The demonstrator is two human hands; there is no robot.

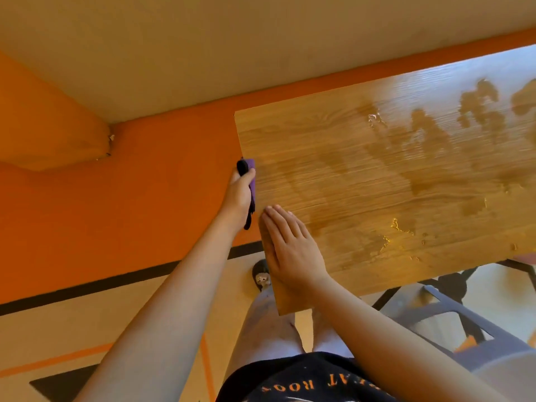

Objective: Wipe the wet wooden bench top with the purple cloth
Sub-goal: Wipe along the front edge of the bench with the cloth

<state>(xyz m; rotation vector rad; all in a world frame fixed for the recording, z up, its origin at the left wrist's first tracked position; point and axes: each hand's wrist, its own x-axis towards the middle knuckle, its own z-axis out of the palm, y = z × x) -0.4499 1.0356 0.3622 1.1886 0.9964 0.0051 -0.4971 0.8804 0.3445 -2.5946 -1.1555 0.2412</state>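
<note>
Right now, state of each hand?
Left hand: closed on the purple cloth at the bench top end edge.
Right hand: open, flat on the bench top, holding nothing.

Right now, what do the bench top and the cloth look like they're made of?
Bench top: wood-grain board, possibly laminate; smooth, semi-gloss, with water beading and streaking on it rather than soaking in. Purple cloth: soft fabric, maybe microfibre; it bunches in the left hand at the board's edge. Weave too small to confirm.

Orange-walled room (174,175), wooden bench (377,184)
</note>
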